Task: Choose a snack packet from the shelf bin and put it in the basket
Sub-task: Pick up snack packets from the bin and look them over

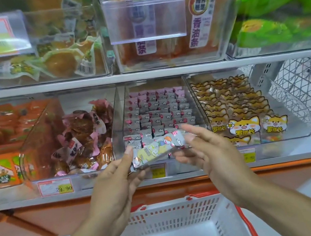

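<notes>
We hold the snack packet [157, 149] up in front of the middle shelf bin [159, 121], above the basket [174, 218] at six o'clock. Our left hand [113, 179] pinches its lower left end, thumb on top and fingers curled beneath; our right hand [203, 148] takes the upper right end with fingers loosely bent, though we cannot tell how firmly. The packet looks light, thin and crinkly, its glossy film likely slippery, so we judge a pinch at the sealed ends safest. The middle bin holds neat rows of the same silver and pink packets; at nine o'clock a bin [68, 145] holds brown snacks, at three o'clock another bin [249, 113] holds yellow fox-faced packs. The basket floor shows nothing inside.
</notes>
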`<action>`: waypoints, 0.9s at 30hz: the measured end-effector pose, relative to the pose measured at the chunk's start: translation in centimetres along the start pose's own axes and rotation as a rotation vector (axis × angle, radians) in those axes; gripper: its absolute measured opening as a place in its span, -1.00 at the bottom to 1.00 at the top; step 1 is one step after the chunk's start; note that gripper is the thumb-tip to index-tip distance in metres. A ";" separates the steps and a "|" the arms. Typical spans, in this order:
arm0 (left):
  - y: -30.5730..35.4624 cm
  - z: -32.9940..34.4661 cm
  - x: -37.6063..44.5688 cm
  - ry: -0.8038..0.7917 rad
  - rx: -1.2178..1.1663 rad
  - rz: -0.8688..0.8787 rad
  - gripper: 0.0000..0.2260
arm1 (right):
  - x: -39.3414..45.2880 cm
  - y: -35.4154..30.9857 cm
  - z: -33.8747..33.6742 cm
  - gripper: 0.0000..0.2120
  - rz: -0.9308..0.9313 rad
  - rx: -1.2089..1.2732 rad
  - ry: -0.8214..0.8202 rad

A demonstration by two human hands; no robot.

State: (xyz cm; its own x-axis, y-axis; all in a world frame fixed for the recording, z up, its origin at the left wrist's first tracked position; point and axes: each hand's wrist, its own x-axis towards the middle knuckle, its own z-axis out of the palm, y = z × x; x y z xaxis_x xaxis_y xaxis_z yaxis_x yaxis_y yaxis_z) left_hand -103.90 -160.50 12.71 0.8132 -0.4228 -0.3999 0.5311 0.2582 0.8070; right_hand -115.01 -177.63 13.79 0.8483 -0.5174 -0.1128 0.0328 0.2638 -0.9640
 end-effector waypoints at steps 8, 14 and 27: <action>-0.6 0.2 0.1 0.004 0.120 0.082 -0.59 | -0.5 0.7 -0.5 -0.59 -0.233 -0.535 -0.059; -0.3 -0.1 0.2 -0.071 0.131 0.116 -0.73 | 0.2 0.8 -1.3 -0.61 -0.129 -0.544 -0.041; 0.0 0.1 -0.4 -0.113 0.296 0.138 -0.67 | 0.0 0.8 -0.8 -0.62 0.063 -0.170 0.018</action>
State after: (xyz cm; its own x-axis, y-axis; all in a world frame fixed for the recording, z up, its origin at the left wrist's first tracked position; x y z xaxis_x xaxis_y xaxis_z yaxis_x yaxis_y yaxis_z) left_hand -104.27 -160.36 12.91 0.8323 -0.4991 -0.2412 0.3124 0.0630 0.9478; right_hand -115.39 -178.10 12.82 0.8363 -0.5190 -0.1768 -0.1110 0.1555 -0.9816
